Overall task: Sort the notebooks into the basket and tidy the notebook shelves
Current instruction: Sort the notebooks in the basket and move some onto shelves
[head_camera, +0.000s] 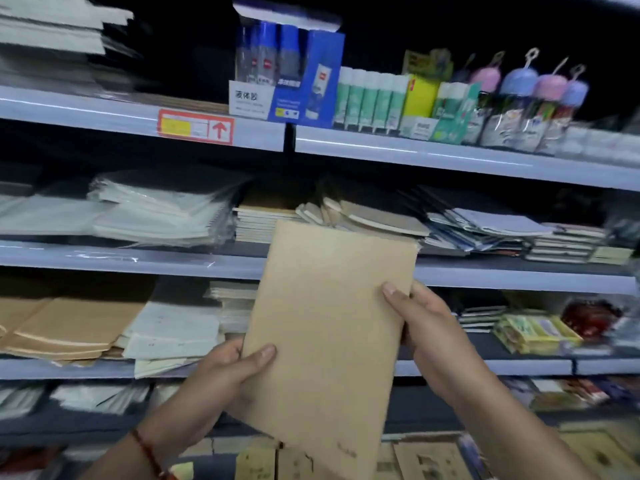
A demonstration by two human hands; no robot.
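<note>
Much of the view is smeared by motion: the stacks at the far left of the upper shelves are blurred streaks, and the print on most packages cannot be read. The lower right corner of the brown notebook (329, 337) runs out of the bottom of the view, and its cover shows only faint marks that cannot be made out. The fingers of both hands lie behind the notebook and are hidden; only the thumbs show on the front cover. No basket can be made out.

The left hand (225, 372) comes up from the lower left, a red cord at its wrist, and pinches the notebook's left edge with the thumb laid across the cover. The right hand (419, 323) reaches in from the lower right and grips the right edge higher up, thumb pressed flat on the cover. Between them the notebook is held in the air, tilted with its top leaning right, in front of the shelves.

Behind its top edge, the middle shelf (138, 259) carries a stack of thin notebooks (258, 225) and a loose, slanted heap of grey-covered notebooks (377, 213). The shelf above holds a blue glue box (304, 77) and a row of green glue sticks (370, 98). A lower shelf at left carries brown paper pads (65, 323).
</note>
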